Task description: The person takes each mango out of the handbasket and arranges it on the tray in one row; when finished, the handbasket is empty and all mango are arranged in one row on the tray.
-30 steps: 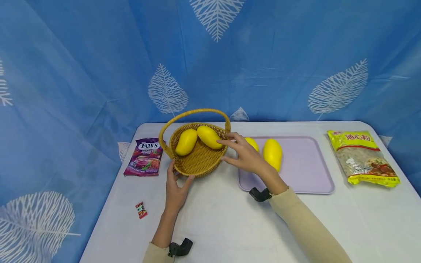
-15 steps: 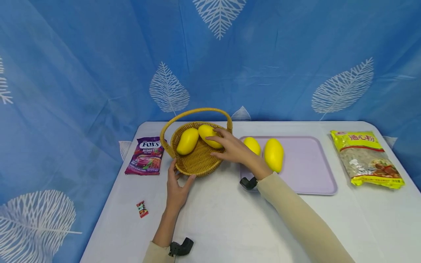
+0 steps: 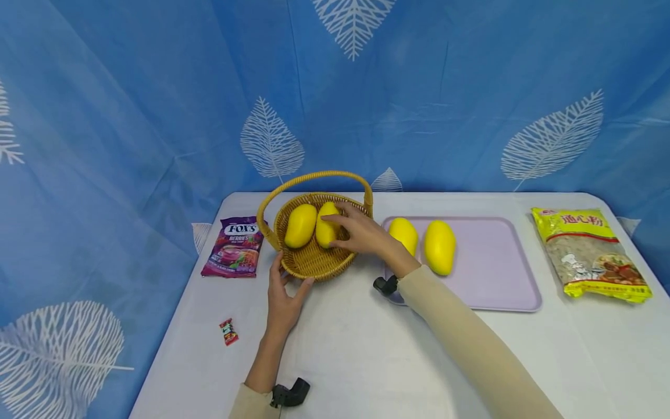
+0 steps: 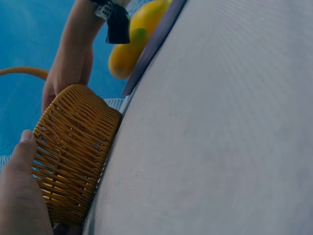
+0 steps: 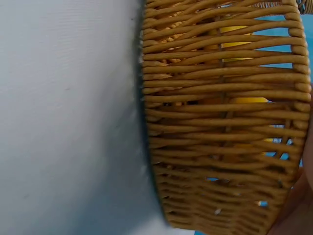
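Observation:
In the head view, a wicker basket [image 3: 313,266] with a tall arched handle stands near the table's far edge. My left hand [image 3: 284,304] holds its near left rim; the left wrist view shows the thumb [image 4: 20,159] against the woven wall [image 4: 73,152]. Inside lie two yellow mangoes. My right hand [image 3: 363,233] reaches over the right rim and grips the right-hand mango [image 3: 325,224], fingers on top and thumb at its near end. The other mango [image 3: 300,226] lies to its left. The right wrist view is mostly filled by the basket's side [image 5: 220,115], hiding the grip.
Right of the basket is a lilac tray [image 3: 494,273] with two more mangoes [image 3: 439,247] at its left end. A yellow food packet [image 3: 591,253] lies far right. Left of the basket are a purple FOX'S candy bag [image 3: 234,247] and a small red wrapped sweet [image 3: 228,331].
My right hand has moved left from above the basket's right rim onto the right mango. That mango has turned from slanted to nearly upright in view. My left hand stays on the basket.

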The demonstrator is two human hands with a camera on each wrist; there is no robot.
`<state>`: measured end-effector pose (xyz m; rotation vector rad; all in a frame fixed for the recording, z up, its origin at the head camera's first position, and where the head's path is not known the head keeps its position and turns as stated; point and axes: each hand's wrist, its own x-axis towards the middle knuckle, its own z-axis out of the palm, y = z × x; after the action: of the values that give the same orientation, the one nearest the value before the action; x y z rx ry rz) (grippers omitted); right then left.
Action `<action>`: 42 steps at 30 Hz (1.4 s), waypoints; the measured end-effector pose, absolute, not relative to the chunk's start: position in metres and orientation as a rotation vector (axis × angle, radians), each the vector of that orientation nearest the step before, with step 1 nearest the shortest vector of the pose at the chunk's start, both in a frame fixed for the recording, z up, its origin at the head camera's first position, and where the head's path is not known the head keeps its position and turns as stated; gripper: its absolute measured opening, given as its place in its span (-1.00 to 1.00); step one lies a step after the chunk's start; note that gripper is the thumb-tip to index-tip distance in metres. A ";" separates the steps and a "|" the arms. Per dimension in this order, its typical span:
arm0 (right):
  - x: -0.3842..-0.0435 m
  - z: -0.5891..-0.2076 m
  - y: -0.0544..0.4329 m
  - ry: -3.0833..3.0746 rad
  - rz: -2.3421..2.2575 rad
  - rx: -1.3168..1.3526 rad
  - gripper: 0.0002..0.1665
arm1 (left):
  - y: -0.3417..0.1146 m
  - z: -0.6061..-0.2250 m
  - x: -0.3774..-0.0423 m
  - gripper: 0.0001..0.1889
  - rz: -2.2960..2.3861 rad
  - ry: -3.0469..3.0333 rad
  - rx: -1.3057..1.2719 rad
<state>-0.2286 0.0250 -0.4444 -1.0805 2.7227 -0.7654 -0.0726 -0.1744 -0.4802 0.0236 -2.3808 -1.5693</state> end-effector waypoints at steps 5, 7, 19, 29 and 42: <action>-0.232 -0.444 0.017 2.707 -0.782 -1.018 -0.19 | -0.174 -0.481 -0.073 -0.15 -1.572 -2.380 0.029; -0.233 -0.445 0.014 2.714 -0.779 -0.996 -0.17 | -0.174 -0.481 -0.073 -0.15 -1.569 -2.379 0.028; -0.234 -0.447 0.013 2.731 -0.822 -0.929 -0.16 | -0.175 -0.479 -0.073 -0.14 -1.565 -2.397 0.044; -0.235 -0.448 0.015 2.733 -0.825 -0.921 -0.20 | -0.174 -0.481 -0.073 -0.14 -1.546 -2.389 0.029; -0.234 -0.450 0.017 2.739 -0.875 -0.965 -0.22 | -0.174 -0.481 -0.072 -0.13 -1.553 -2.385 0.024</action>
<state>-0.2342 0.0166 -0.4501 -0.9650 2.7394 -0.8749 -0.0722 -0.1740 -0.4812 0.0245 -2.3855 -1.5529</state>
